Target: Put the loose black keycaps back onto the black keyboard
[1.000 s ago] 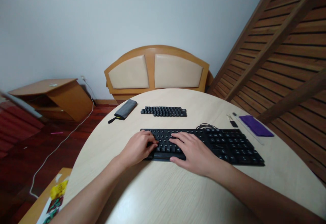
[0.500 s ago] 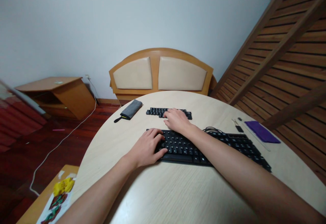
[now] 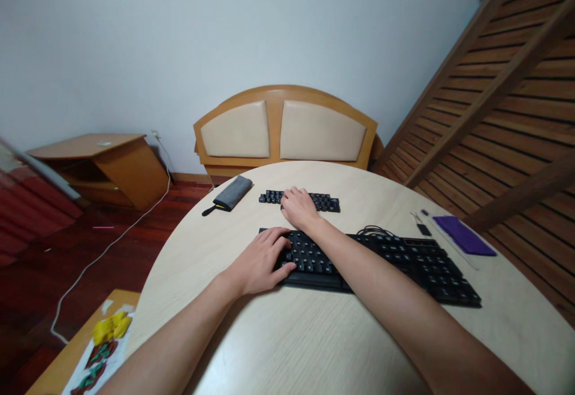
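Observation:
A black keyboard (image 3: 404,257) lies across the table, its left part under my hands and right forearm. My left hand (image 3: 263,260) grips the keyboard's left end, with the thumb near the front row and the bent fingers over the keys. Behind the keyboard, loose black keycaps (image 3: 326,202) are laid out in rows. My right hand (image 3: 300,208) is over the middle-left of these rows, its fingers bent down and close together. Its fingertips are partly hidden, and whatever is between them does not show.
A grey pouch (image 3: 233,193) lies at the table's back left. On the right are a purple cloth-like item (image 3: 462,235), a thin rod (image 3: 453,244) and a small black-handled tool (image 3: 421,225). A coiled cable (image 3: 375,230) sits behind the keyboard. A wooden headboard (image 3: 274,125) stands beyond the table (image 3: 287,335).
My right hand has shifted left along the rows of keycaps, and its forearm swung left with it. My left hand has stayed at the keyboard's left end.

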Available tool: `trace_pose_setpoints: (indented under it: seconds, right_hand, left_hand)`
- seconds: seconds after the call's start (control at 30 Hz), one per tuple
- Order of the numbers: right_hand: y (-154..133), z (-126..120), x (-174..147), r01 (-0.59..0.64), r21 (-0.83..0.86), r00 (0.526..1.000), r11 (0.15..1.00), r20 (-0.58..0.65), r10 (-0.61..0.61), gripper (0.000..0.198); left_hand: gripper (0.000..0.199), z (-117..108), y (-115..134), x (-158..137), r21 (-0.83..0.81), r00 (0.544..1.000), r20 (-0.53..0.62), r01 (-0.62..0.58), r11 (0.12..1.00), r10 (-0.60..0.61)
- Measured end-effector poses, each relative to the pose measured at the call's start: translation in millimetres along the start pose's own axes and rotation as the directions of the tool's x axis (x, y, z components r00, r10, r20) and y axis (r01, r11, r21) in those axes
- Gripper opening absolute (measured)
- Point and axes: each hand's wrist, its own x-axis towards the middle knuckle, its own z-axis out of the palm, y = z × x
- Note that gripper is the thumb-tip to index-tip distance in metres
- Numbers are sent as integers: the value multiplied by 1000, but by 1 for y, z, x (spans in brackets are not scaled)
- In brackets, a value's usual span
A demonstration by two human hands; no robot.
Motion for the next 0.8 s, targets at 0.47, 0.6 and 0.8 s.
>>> trace_pose_setpoints:
  seconds: [0.47, 0.6, 0.8]
  right_hand:
    - [25, -56, -95, -48, 674, 948, 737, 263, -179, 21]
    - [23, -49, -98, -49, 754, 927, 656, 278, -250, 24]
    - [20, -44, -99, -65, 711, 931, 701, 296, -214, 24]
  left_hand:
    - [18, -2, -2, -2, -29, 1000, 29, 9, 1000, -8]
    - [14, -5, -1, -2, -30, 999, 39, 7, 1000, -6]
    - [8, -5, 0, -2, -30, 999, 47, 14, 999, -13]
